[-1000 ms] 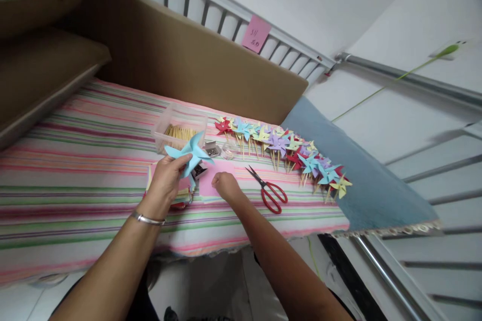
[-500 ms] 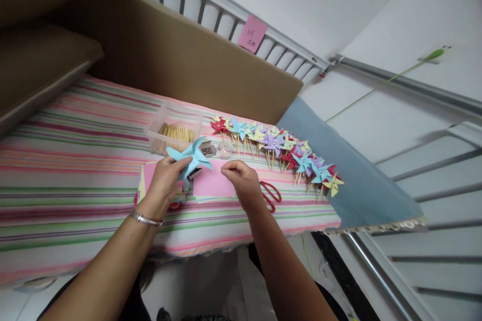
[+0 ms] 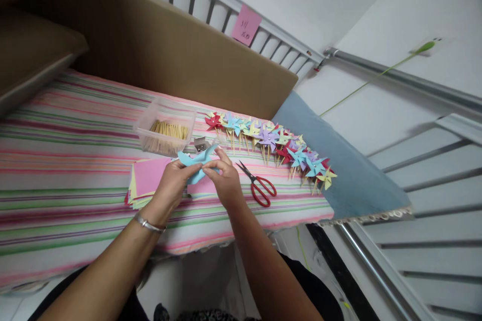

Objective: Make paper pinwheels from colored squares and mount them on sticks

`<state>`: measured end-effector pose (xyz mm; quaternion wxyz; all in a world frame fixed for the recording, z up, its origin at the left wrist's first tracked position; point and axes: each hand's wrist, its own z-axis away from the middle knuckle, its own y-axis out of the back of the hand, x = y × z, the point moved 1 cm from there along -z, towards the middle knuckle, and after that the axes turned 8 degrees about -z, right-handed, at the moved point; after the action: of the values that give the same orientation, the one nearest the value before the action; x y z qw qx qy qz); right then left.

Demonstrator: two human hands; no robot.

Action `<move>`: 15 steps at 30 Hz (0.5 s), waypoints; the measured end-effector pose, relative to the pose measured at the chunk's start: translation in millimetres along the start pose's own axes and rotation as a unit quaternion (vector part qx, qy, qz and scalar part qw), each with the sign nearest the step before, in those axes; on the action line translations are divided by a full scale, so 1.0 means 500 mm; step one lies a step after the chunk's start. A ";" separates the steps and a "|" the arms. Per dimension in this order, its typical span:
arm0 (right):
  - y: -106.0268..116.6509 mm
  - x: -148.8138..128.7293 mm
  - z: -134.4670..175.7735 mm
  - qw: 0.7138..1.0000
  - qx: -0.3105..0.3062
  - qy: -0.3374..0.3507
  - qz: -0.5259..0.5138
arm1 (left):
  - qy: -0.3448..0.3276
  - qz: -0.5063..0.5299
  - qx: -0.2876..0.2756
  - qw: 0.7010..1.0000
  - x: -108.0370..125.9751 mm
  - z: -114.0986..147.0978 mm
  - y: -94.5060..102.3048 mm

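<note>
A light blue paper pinwheel [image 3: 196, 160], its blades folded and without a stick, is pinched between the thumb and fingers of my left hand [image 3: 170, 180]. My right hand [image 3: 227, 180] is closed in a pinch against the pinwheel's right side. Whatever sits between its fingertips is too small or hidden to make out. Just behind the pinwheel stands a small open box [image 3: 201, 144] with tiny metal pieces. Partly under my hands lies a pink paper sheet [image 3: 203, 187]. Red-handled scissors [image 3: 259, 185] rest to the right of my right hand.
A clear plastic tub [image 3: 165, 145] of wooden sticks stands behind my left hand. Left of it lies a stack of coloured paper [image 3: 148, 178]. Several finished pinwheels [image 3: 268, 138] on sticks line the back right. Tall cardboard [image 3: 169, 45] borders the striped cloth [image 3: 75, 160].
My right hand has moved left and now meets the pinwheel, which has tilted in my left hand. The scissors, partly covered before by my right arm, now show whole. The view has shifted slightly.
</note>
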<state>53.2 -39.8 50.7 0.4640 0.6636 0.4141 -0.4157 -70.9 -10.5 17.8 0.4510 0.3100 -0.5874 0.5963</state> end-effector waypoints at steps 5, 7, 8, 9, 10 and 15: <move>0.000 -0.004 -0.002 1.000 0.006 -0.007 0.007 | 0.009 -0.003 -0.001 1.000 0.003 0.001 0.001; 0.000 -0.006 -0.001 1.000 0.008 -0.001 0.013 | 0.010 -0.004 0.000 1.000 0.005 0.001 0.000; 0.000 -0.007 -0.001 1.000 0.008 0.002 0.017 | 0.008 -0.003 0.001 1.000 0.006 0.002 0.000; 0.001 -0.007 0.000 1.000 0.008 0.007 0.020 | 0.007 -0.004 0.001 1.000 0.007 0.002 -0.001; 0.001 -0.006 0.000 1.000 0.007 0.012 0.023 | 0.006 -0.004 0.002 1.000 0.008 0.003 -0.001; 0.004 -0.004 0.000 1.000 -0.002 0.021 0.020 | 0.001 -0.007 0.007 1.000 0.010 0.005 -0.004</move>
<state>54.4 -40.4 52.9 0.4648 0.6794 0.4116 -0.3910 -71.5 -12.4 23.7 0.4535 0.3168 -0.5808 0.5972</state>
